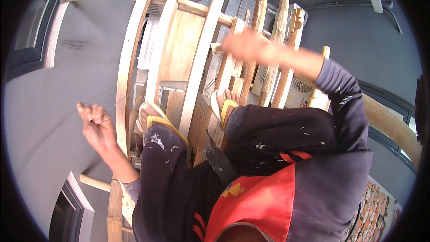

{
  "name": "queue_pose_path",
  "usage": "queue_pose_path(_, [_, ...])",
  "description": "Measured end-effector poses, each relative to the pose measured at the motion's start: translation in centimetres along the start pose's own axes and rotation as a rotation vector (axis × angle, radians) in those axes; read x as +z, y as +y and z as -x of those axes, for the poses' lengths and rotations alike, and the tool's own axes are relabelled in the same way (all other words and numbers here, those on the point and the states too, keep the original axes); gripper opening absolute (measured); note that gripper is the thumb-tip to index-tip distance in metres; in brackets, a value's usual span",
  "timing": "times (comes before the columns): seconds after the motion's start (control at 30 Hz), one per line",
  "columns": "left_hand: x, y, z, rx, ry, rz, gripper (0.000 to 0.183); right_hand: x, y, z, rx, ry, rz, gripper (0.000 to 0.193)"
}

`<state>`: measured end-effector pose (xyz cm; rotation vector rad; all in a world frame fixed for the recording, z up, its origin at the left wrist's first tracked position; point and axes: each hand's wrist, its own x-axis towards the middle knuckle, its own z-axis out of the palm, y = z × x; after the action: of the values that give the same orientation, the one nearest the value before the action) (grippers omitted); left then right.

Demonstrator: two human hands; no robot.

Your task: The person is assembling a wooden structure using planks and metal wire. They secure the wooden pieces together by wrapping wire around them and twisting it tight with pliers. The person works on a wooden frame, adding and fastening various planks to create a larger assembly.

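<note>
My left hand (99, 127) is raised beside the grey wall, its fingers curled and closed on a thin dark wire (117, 102). A fine line runs from the hand toward the nearest wooden beam (123, 80). My right hand (245, 46) reaches forward over the timber frame, near a crosspiece (224, 19). Motion smears its fingers, so whether anything is in them does not show. Under my feet, in yellow flip-flops (162, 118), lie long pale wooden beams (197, 76).
Rough round poles (274, 58) stand to the right, with an outdoor fan unit (301, 87) behind them. Gaps between the beams open onto a lower level with boards (181, 47). Windows (67, 213) break the grey wall (92, 31) at left. Bare brickwork (371, 210) shows at lower right.
</note>
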<state>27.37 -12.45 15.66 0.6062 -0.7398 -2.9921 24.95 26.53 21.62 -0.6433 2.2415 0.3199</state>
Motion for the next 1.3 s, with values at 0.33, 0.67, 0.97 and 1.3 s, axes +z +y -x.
queue_pose_path(0.33, [-4.1,-3.3,-1.1,0.165,0.290,-0.390,0.027,-11.5,-0.5,5.3,-0.764,0.625,-1.086,0.016])
queue_pose_path(0.67, [0.4,-1.6,0.7,0.080,0.101,-0.239,0.019,0.7,2.0,-2.7,-0.022,0.037,0.165,0.024])
queue_pose_path(0.97, [-6.8,-2.3,-2.3,0.105,0.340,-0.238,0.026,-10.5,-1.5,5.6,-0.870,0.288,-0.932,0.007])
queue_pose_path(1.3, [0.3,-2.0,0.2,0.026,-0.118,0.080,0.009,0.0,3.9,-0.5,0.056,0.415,-0.194,0.014])
